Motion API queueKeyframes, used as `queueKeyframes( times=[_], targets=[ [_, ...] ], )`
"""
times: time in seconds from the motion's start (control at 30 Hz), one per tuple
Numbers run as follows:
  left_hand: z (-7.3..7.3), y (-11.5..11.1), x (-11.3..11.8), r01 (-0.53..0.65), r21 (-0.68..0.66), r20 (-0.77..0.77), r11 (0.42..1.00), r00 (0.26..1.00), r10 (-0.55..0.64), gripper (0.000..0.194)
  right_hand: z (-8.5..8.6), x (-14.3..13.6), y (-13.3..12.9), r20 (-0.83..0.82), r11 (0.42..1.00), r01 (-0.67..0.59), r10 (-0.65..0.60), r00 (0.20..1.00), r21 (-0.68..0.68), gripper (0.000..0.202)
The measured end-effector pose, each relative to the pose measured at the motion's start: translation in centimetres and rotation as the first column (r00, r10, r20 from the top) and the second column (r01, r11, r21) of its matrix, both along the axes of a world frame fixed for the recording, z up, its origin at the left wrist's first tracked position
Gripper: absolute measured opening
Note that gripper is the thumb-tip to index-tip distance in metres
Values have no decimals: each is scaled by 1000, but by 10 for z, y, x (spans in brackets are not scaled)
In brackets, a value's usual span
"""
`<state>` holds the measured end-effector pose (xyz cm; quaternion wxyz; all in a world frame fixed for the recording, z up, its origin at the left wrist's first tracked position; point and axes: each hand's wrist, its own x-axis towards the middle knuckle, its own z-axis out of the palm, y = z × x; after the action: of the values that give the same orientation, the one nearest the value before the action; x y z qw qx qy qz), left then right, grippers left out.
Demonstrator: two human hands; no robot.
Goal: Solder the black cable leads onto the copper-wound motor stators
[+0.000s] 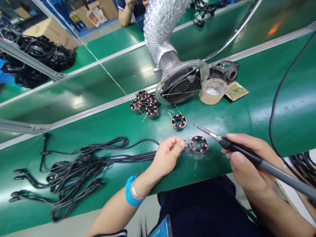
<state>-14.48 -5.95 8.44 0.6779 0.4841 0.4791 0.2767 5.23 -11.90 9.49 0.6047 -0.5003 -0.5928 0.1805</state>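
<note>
My right hand [251, 161] grips a soldering iron [247, 153], its bare metal tip pointing left above the bench. Below and left of that tip, a ring-shaped motor stator [198, 144] with copper windings lies on the green bench, apart from the iron. My left hand [169, 153] is closed, thumb and forefinger pinching a thin wire end beside the stator's left edge. Black power cables [133, 158] run from the left to behind this hand; the exact join is hidden by my fingers. A second stator [179, 121] with loose copper leads stands just behind.
Several stators [151, 111] stand grouped at the back. A fume extractor [184, 84] on a foil duct, a solder pot [213, 91] and a sponge tray [235, 91] are to their right. Tangled cables [71, 176] cover the left side. A co-worker's arm [125, 14] shows beyond the partition.
</note>
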Motion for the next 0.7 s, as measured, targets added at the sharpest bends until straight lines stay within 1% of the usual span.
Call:
queueKeyframes(
  times=[0.07, 0.13, 0.23, 0.33, 0.4, 0.43, 0.53, 0.6, 0.67, 0.7],
  targets=[
    [0, -1, 0, 4, 14, -6, 1000, 1000, -4, 29, -4, -5, 3, -28, 999, 13, -11, 1000, 47, 40],
    [-1, -1, -2, 15, 19, -17, 1000, 1000, -15, 28, -5, -9, 7, 1, 997, 2, -2, 1000, 76, 41],
    [-1, -2, -5, 55, 39, -36, 998, 998, -53, 29, -4, -13, 15, 173, 997, -59, 50, 984, 49, 33],
    [-1, -2, -8, 128, 101, -62, 987, 991, -122, 33, -3, -18, 25, 322, 984, -179, 166, 932, 11, 28],
    [0, -2, -10, 174, 148, -94, 974, 982, -161, 35, -5, -21, 31, 390, 969, -244, 213, 896, 32, 27],
    [1, -2, -11, 195, 170, -118, 966, 977, -177, 36, -6, -23, 34, 430, 964, -259, 211, 878, 57, 27],
    [8, 0, -14, 286, 260, -229, 922, 946, -229, 32, -9, -23, 38, 520, 955, -268, 166, 838, 126, 27],
    [13, 1, -15, 357, 353, -343, 865, 909, -236, 26, -10, -21, 37, 495, 953, -272, 173, 852, 134, 29],
    [17, 2, -16, 400, 432, -435, 808, 878, -202, 21, -11, -18, 33, 431, 956, -271, 200, 880, 110, 32],
    [19, 2, -16, 408, 453, -462, 793, 868, -183, 20, -12, -17, 32, 406, 957, -272, 210, 889, 99, 33]
  ],
)
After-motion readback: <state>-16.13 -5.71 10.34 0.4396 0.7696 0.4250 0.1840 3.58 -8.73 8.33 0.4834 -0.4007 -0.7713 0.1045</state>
